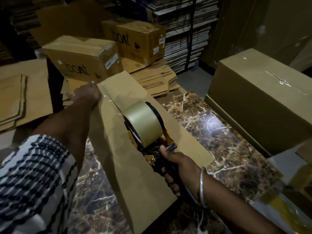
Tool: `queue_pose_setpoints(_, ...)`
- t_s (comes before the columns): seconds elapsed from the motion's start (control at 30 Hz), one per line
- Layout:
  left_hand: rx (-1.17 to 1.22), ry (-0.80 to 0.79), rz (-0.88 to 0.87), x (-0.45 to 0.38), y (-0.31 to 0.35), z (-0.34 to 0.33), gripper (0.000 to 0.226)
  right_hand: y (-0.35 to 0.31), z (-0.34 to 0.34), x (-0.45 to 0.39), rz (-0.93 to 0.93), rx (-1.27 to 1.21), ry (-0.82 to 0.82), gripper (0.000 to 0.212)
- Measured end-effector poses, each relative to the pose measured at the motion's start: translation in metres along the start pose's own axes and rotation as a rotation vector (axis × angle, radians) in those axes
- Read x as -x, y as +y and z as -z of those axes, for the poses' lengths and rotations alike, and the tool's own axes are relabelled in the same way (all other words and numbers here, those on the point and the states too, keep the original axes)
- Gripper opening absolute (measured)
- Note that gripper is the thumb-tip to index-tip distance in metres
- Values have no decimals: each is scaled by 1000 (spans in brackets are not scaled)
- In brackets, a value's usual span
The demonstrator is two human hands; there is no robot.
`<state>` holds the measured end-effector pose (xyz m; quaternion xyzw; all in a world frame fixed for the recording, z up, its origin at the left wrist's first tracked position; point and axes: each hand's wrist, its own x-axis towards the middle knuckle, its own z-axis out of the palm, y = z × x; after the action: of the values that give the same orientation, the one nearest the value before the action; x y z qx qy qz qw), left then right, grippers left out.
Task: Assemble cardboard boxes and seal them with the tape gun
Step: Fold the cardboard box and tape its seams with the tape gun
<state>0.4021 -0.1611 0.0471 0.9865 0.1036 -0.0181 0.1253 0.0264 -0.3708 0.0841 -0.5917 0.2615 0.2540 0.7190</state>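
Observation:
A long brown cardboard box (128,92) stands on the marble floor in front of me, its top flaps closed. My right hand (175,166) grips the handle of a yellow and black tape gun (143,125) that rests on the box top along the middle seam. A strip of clear tape runs from the gun to the far end of the box. My left hand (87,94) is at that far end, its fingers curled over the edge of the box where the tape starts.
A big taped box (263,98) stands at the right. Two printed boxes (84,54) sit at the back on flat cardboard sheets (157,78). More flat sheets (20,92) lie at the left. Shelves (185,34) of stacked cardboard fill the background.

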Motion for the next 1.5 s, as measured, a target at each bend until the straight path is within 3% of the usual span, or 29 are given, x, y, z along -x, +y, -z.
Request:
queue_pose_setpoints(0.1, 81, 119, -150, 24, -4, -2, 56, 0, 0, 1, -21, -12, 1, 61)
queue_pose_setpoints(0.2, 81, 142, -396, 59, -6, -3, 46, -3, -1, 4, -41, -21, -8, 61)
queue_pose_setpoints(0.33, -34, -78, -714, 116, -4, -9, 57, -3, -1, 6, -59, -2, -7, 63)
queue_pose_setpoints(0.47, -348, -217, -852, 163, 4, 0, 54, -5, -1, 9, -73, 34, 1, 65)
queue_pose_setpoints(0.87, -558, -224, -869, 171, 1, 5, 73, 7, 3, 32, -109, 97, 34, 65)
queue_pose_setpoints(1.03, -486, -212, -863, 167, -2, 2, 113, 34, 13, 55, -98, 72, 42, 67)
queue_pose_setpoints(1.2, -419, -136, -875, 184, -4, -2, 87, 25, 8, 58, -52, 137, 85, 69)
queue_pose_setpoints(1.3, -308, -187, -951, 214, -6, -1, 81, 25, 6, 55, -38, 163, 113, 72)
queue_pose_setpoints(1.37, -229, -240, -968, 228, -5, 3, 90, 24, 5, 51, -22, 161, 130, 73)
queue_pose_setpoints(1.43, -204, -276, -928, 231, -2, 8, 96, 19, 3, 47, -4, 147, 142, 67)
queue_pose_setpoints(1.5, -249, -270, -873, 222, 2, 9, 84, 9, 0, 42, 0, 113, 145, 58)
